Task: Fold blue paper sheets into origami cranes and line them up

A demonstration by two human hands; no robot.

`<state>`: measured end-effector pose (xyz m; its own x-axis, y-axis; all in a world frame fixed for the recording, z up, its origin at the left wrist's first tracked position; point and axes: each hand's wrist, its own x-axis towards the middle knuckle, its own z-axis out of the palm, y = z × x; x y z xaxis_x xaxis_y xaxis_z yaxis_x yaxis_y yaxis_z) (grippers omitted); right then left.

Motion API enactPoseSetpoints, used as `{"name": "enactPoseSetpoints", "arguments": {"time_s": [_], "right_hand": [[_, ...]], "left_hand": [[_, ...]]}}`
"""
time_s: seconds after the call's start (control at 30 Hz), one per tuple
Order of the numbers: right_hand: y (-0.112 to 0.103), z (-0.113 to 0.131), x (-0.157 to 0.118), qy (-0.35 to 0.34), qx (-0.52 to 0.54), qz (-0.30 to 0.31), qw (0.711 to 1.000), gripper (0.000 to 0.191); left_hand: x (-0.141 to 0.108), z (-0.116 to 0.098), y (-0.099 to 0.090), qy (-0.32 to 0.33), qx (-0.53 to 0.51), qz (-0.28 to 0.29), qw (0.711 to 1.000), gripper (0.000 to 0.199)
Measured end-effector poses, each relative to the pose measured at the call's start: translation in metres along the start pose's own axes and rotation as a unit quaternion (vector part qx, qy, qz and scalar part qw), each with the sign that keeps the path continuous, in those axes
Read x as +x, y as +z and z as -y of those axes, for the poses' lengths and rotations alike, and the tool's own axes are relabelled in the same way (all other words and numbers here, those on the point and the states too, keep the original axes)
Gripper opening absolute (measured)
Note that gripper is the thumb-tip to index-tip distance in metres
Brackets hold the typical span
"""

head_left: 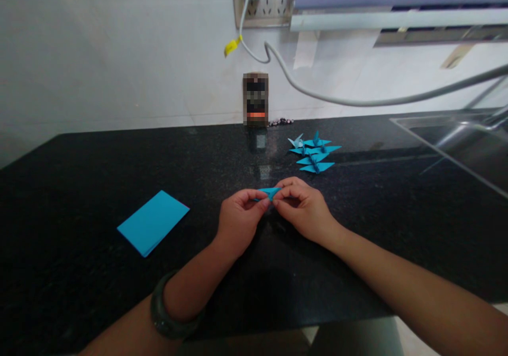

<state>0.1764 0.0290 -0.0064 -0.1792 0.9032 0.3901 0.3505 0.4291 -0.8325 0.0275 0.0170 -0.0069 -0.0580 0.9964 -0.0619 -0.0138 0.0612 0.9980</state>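
A small folded piece of blue paper (271,191) is pinched between my two hands over the black countertop (222,160). My left hand (241,219) grips its left side with thumb and fingers, and a dark bangle circles that wrist. On the right side, my right hand (305,208) holds the paper between thumb and fingertips. The fingers cover much of the piece. Beyond my right hand, several folded blue paper cranes (316,166) sit close together, with one paler crane (296,142) at their back left.
A stack of blue paper (154,222) lies to the left. Against the wall stands a phone-like object (256,99), its face blurred, beside a beaded string (281,121). A white cable (341,101) runs from the wall socket (266,1) to the right, above a sink (456,128).
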Motion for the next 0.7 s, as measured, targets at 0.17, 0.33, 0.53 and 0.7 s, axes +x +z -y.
{"name": "enactPoseSetpoints", "arguments": {"time_s": [0.17,0.33,0.53,0.7], "right_hand": [[0.001,0.0001,-0.0008,0.0,-0.013,0.002,1.0,0.007],[0.0027,0.0,-0.0033,-0.034,-0.028,-0.005,0.999,0.008],[-0.0012,-0.0011,-0.0036,-0.108,-0.086,0.012,0.99,0.014],[-0.0063,-0.0048,-0.0017,-0.155,-0.167,0.027,0.973,0.015]], "left_hand": [[0.0006,0.0004,0.0,0.0,-0.007,-0.005,1.0,0.013],[-0.0001,-0.0038,0.0012,-0.007,-0.016,-0.018,1.0,0.012],[0.0003,-0.0044,0.0013,-0.018,-0.042,-0.019,0.999,0.013],[0.0005,-0.0036,0.0007,-0.028,-0.066,-0.02,0.997,0.015]]}}
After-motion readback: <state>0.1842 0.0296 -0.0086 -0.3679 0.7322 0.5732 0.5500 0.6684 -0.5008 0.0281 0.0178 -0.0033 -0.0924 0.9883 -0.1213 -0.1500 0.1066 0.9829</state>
